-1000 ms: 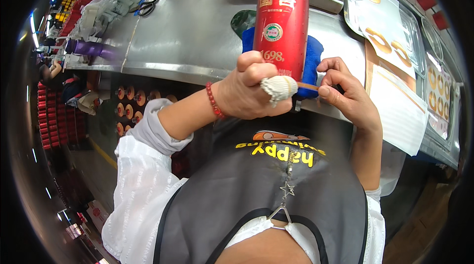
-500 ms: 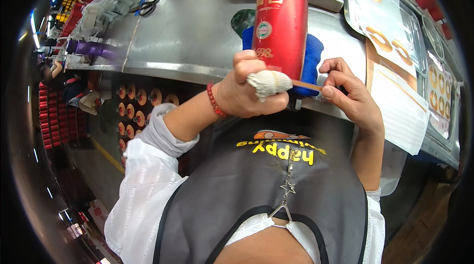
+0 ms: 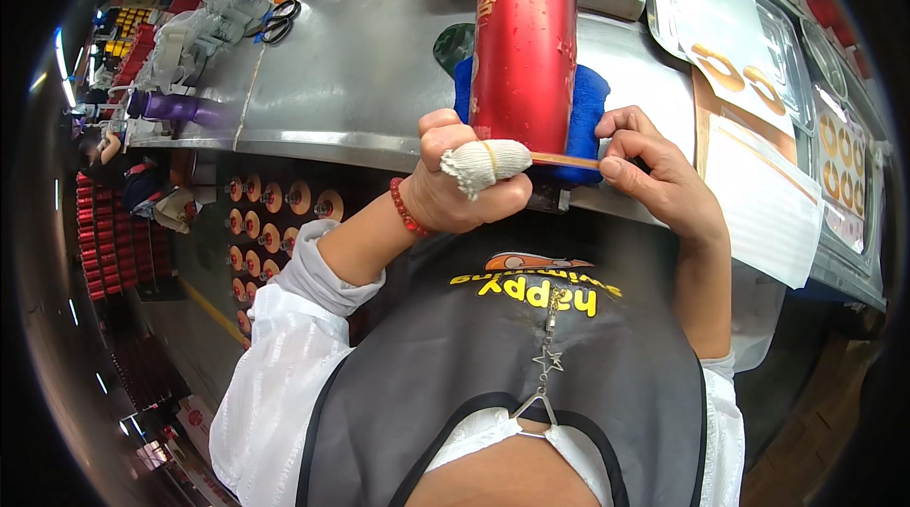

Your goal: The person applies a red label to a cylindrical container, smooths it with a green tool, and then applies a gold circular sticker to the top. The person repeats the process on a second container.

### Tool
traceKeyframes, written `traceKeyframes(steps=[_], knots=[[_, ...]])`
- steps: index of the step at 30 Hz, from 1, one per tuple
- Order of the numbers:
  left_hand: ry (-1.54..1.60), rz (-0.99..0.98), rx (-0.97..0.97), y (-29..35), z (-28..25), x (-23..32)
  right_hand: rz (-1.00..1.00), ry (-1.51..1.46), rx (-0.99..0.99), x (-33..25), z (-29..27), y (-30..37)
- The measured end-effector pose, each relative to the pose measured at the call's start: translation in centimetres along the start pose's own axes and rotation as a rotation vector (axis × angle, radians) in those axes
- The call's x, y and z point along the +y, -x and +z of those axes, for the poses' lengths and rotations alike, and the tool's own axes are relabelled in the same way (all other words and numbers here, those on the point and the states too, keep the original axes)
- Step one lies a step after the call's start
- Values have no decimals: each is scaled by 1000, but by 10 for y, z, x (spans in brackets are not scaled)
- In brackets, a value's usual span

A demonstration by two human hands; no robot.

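Observation:
A glossy red bottle (image 3: 523, 52) with water drops on it lies over a folded blue cloth (image 3: 590, 104), its near end toward me. My left hand (image 3: 469, 175) is closed at that near end, a white knit cover (image 3: 488, 166) banded over one finger. The covered fingertip presses on a thin gold-coloured strip (image 3: 567, 161), which runs across the bottle's near edge to the right. Thumb and forefinger of my right hand (image 3: 654, 171) pinch the strip's free end. My left palm and its exact hold on the bottle are hidden.
Black-handled scissors (image 3: 280, 22) and a purple bottle (image 3: 175, 107) are on the metal table at left. Sheets with gold ring-shaped labels (image 3: 720, 66) lie on trays at right, beside white paper (image 3: 763, 194). Several bottles with round bases (image 3: 270, 194) stand below the table edge.
The red bottle has turned, so its gold print has moved to the left side, nearly out of sight. Bottle and both hands appear slightly farther left in view; the strip is still held.

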State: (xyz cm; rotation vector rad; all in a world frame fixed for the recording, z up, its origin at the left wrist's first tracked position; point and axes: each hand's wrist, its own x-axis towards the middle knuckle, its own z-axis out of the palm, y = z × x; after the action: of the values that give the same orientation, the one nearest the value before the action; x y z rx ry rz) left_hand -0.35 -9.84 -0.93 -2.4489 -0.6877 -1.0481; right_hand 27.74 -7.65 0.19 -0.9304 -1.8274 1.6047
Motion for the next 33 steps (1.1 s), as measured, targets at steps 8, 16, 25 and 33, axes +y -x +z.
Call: traceKeyframes(steps=[8,16,25,33], knots=[[56,105,-32,-10,5,-4,12,-22,16,0,0,1],[37,66,-37,-11,1,-1,-5,26,0,5,-2,-1],[-13,-67,-26,3,-1,4,-7,9,-2,3,1,-2],[44,93,-55,-17,6,-2,-33,41,18,9,1,-1]])
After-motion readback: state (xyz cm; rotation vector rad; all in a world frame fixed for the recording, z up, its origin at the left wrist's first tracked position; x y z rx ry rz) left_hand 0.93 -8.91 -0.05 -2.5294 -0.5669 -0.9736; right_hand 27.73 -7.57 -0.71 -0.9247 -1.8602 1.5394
